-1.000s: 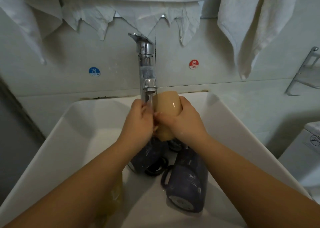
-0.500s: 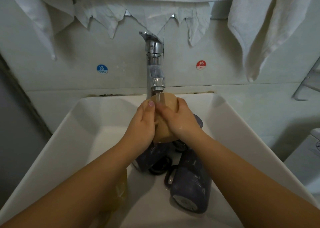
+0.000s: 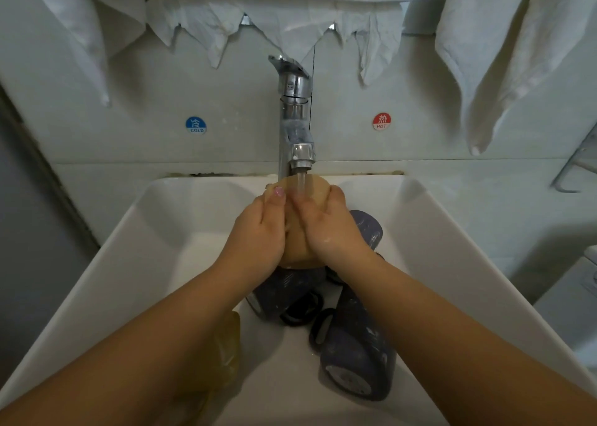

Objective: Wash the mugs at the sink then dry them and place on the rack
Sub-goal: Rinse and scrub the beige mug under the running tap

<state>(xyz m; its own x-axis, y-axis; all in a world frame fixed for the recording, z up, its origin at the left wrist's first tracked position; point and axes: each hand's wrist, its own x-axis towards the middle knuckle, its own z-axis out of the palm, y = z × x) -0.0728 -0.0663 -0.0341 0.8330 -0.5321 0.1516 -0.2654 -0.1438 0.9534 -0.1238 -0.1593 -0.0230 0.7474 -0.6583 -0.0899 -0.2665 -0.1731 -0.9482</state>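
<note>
Head view: I have the tan mug (image 3: 300,247) clasped between both hands, directly under the faucet (image 3: 295,125), with the water stream (image 3: 302,184) landing on its upper end. My left hand (image 3: 258,238) wraps the left side and my right hand (image 3: 329,231) wraps the right, fingers curled round it on both; neither is nearer than the other. The mug's long axis runs roughly away from me, tilted up toward the spout; whether rim or base faces the spout I cannot tell. Just below lie dark speckled mugs (image 3: 358,357) on their sides in the white sink (image 3: 145,247), and another tan mug (image 3: 226,354) under my left forearm. I judge turning room is tight downward, freer to either side within the basin walls.
</note>
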